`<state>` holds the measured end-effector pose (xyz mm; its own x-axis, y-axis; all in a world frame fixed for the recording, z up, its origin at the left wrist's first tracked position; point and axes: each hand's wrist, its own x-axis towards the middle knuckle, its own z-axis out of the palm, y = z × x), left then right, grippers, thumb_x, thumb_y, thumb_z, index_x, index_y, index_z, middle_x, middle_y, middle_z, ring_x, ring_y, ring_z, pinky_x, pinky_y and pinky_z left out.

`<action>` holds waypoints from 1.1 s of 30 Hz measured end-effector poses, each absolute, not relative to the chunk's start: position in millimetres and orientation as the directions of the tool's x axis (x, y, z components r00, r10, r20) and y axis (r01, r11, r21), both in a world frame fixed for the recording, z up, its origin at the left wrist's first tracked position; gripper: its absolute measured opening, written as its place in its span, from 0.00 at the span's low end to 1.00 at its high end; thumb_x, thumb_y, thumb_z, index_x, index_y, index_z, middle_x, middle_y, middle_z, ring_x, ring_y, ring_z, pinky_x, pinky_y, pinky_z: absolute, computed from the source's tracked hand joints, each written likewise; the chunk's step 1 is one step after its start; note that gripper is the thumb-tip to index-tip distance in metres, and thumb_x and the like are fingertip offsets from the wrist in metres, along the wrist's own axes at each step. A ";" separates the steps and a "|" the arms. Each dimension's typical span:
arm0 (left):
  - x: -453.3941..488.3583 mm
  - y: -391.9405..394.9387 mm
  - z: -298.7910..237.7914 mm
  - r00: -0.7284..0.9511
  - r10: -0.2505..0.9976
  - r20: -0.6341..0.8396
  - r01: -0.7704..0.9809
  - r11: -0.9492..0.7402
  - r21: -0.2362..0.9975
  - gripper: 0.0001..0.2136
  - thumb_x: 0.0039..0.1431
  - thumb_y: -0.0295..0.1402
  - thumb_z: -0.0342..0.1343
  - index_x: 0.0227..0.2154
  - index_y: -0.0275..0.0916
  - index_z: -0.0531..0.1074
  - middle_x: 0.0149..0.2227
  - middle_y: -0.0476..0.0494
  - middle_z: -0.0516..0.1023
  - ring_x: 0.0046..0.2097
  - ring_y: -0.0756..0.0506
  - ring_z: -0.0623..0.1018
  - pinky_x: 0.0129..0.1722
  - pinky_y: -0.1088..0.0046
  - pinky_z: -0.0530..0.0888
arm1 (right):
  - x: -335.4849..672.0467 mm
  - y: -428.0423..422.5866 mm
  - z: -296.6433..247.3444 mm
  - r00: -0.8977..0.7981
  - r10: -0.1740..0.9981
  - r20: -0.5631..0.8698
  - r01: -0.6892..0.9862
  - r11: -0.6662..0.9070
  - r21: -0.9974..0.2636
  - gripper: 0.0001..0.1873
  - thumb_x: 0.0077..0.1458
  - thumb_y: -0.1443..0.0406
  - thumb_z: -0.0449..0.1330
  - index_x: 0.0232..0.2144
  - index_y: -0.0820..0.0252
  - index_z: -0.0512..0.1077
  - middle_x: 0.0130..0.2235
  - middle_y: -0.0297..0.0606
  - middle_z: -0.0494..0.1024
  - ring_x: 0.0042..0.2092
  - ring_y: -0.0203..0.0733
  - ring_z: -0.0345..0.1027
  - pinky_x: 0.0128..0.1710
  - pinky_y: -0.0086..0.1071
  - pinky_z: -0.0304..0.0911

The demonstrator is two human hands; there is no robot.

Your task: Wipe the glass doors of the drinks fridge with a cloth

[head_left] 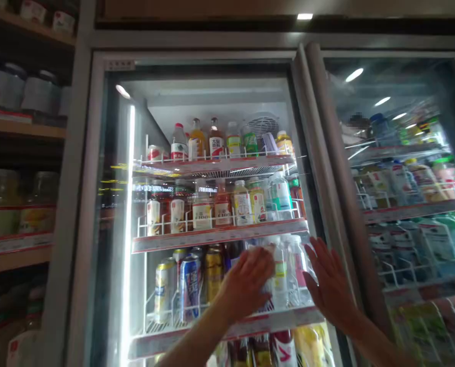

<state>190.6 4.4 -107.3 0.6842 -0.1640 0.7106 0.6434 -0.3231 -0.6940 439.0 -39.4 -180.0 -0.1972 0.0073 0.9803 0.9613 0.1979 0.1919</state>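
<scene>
My left hand [248, 278] is in front of the glass door [115, 153] of a lit drinks fridge, at the height of the third shelf. Its fingers are bent together and blurred by motion. Something pale shows at the fingertips, too smeared to name. My right hand [332, 288] is raised palm forward near the door's right edge, fingers stretched out and holding nothing. Whether it touches the glass I cannot tell. Behind the glass, near my left hand, are a blue can [190, 288], a gold can [214, 272] and a clear bottle with a yellow-green label [280, 275].
Upper shelves [220, 235] carry several bottles behind wire rails. A thick door frame [330, 168] divides this door from a second fridge door [414, 204] full of drinks. Wooden shelves with jars [42, 94] are at the left. Lights reflect in the glass.
</scene>
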 end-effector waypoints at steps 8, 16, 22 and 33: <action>267.6 2.4 -78.8 0.657 -0.120 0.744 0.658 -0.392 -0.644 0.30 0.59 0.48 0.46 0.60 0.37 0.53 0.65 0.40 0.50 0.67 0.40 0.42 0.63 0.58 0.49 | 476.2 -51.7 -179.8 -0.228 -0.028 0.973 0.956 0.182 0.229 0.34 0.58 0.66 0.48 0.64 0.61 0.42 0.65 0.46 0.50 0.66 0.50 0.42 0.61 0.52 0.45; 319.0 -0.9 -48.6 0.536 -0.091 0.839 0.756 -0.392 -0.525 0.26 0.61 0.45 0.43 0.57 0.34 0.58 0.64 0.37 0.53 0.66 0.37 0.47 0.62 0.55 0.52 | 507.6 -65.2 -182.5 -0.195 -0.030 0.980 0.956 0.219 0.197 0.34 0.57 0.67 0.47 0.64 0.61 0.42 0.66 0.41 0.46 0.66 0.50 0.41 0.63 0.50 0.43; 323.4 -4.0 -98.8 0.835 -0.131 0.534 0.455 -0.381 -0.805 0.21 0.61 0.35 0.44 0.57 0.40 0.59 0.65 0.47 0.53 0.66 0.44 0.50 0.62 0.64 0.53 | 525.0 -76.6 -195.4 -0.182 0.023 0.983 0.967 0.188 0.175 0.34 0.56 0.68 0.48 0.64 0.59 0.45 0.66 0.42 0.48 0.65 0.50 0.43 0.62 0.51 0.44; 286.2 -27.2 -17.3 0.550 0.068 0.833 0.635 -0.682 -0.363 0.13 0.58 0.29 0.43 0.41 0.43 0.70 0.38 0.49 0.77 0.37 0.49 0.76 0.35 0.72 0.73 | 512.6 -89.1 -188.7 -0.154 0.006 0.988 0.953 0.266 0.147 0.33 0.53 0.72 0.49 0.62 0.59 0.50 0.65 0.44 0.50 0.65 0.50 0.45 0.59 0.50 0.53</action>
<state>286.2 -27.2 -17.3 0.5496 0.0685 0.8326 0.6350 -0.6819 -0.3631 512.6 -89.1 -188.7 -0.1538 0.0063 0.9881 0.9526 0.2665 0.1466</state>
